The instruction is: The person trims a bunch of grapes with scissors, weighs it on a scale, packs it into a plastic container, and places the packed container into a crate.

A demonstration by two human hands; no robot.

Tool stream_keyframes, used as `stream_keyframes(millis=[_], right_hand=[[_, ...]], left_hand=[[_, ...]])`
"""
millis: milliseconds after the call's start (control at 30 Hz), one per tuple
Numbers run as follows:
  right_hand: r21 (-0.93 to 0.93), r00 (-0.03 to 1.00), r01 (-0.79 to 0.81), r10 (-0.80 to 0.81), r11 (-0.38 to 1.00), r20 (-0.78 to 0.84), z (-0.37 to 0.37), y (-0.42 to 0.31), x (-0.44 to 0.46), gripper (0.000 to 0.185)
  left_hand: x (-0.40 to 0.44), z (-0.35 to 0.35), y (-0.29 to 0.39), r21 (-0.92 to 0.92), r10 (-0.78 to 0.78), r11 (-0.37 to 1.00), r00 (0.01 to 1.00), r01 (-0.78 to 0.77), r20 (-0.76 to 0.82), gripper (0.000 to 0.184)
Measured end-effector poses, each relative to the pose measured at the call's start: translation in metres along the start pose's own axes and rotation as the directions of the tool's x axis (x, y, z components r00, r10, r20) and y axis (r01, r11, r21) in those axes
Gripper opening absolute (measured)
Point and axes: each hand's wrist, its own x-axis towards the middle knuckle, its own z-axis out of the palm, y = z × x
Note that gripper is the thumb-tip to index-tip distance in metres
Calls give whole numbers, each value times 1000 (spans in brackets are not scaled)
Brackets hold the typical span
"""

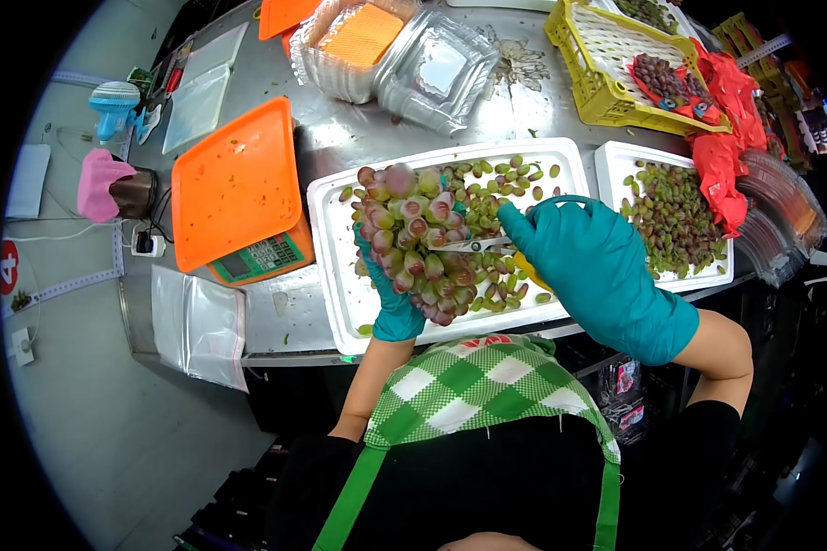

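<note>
A large bunch of pinkish-green grapes (pixel 413 234) is held up over a white foam tray (pixel 340 312). My left hand (pixel 393 308), in a teal glove, supports the bunch from behind and below; most of its fingers are hidden by the fruit. In my right hand (pixel 588 266), also gloved in teal, is a pair of scissors (pixel 478 245) with a yellow handle. Their blades point left and reach the right side of the bunch. Loose green and reddish grapes (pixel 510 184) lie scattered in the tray beneath.
Left of the tray stands an orange scale (pixel 234 184). Clear plastic boxes (pixel 436 73) are stacked behind. At the right is another foam tray (pixel 616 165) of loose grapes, with a yellow crate (pixel 597 101) and red bags (pixel 721 174) beyond. Plastic bags (pixel 198 321) lie at the front left edge.
</note>
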Motion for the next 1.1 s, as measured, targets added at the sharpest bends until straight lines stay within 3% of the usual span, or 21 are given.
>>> stream_keyframes(millis=[100,200,300,333,433,467,500,533,600,667,833,900,1000,1100], right_hand=[[54,999,-34,35,998,-23,1,-3,1,46],[55,999,-40,42,998,-27,-2,-2,0,44],[304,997,-72,67,950,25,-6,5,3,12],[315,995,-97,90,944,38,-6,5,3,12],[409,990,-137,140,902,23,-3,7,0,15],[479,989,-118,145,870,-18,1,8,-4,16],[546,987,-97,153,832,-58,3,10,-6,18],[586,987,-120,161,802,-18,4,11,-8,27],[658,984,-168,171,734,60,6,13,-10,45],[666,979,-194,189,720,80,6,12,-10,42],[715,968,-248,201,654,152,9,15,-13,39],[789,956,-270,248,551,154,18,13,-18,36],[870,858,-456,353,186,374,38,8,-18,40],[860,780,-500,482,99,398,110,-19,-28,51]], left_hand=[[0,3,-1,66,99,993,995,-101,33,44],[-6,10,1,-15,32,999,998,-31,55,46],[-2,5,-3,-445,-42,876,949,186,314,48],[-2,9,-4,-147,-88,982,977,118,194,49],[4,-11,-17,-343,-68,926,961,161,268,49],[4,-11,-17,-697,-53,619,905,362,422,48],[2,-10,-16,-304,-74,937,946,174,314,47],[0,-6,-14,201,-32,980,977,-11,210,47],[-1,-7,-12,437,12,897,992,-66,126,48],[2,-12,-13,-99,-87,990,986,102,143,49],[0,8,-3,-211,-110,969,990,127,92,57],[0,13,1,-265,-128,953,988,146,83,61],[2,14,9,-325,-166,927,982,185,86,65],[4,7,8,-117,-66,991,997,62,-32,64]])
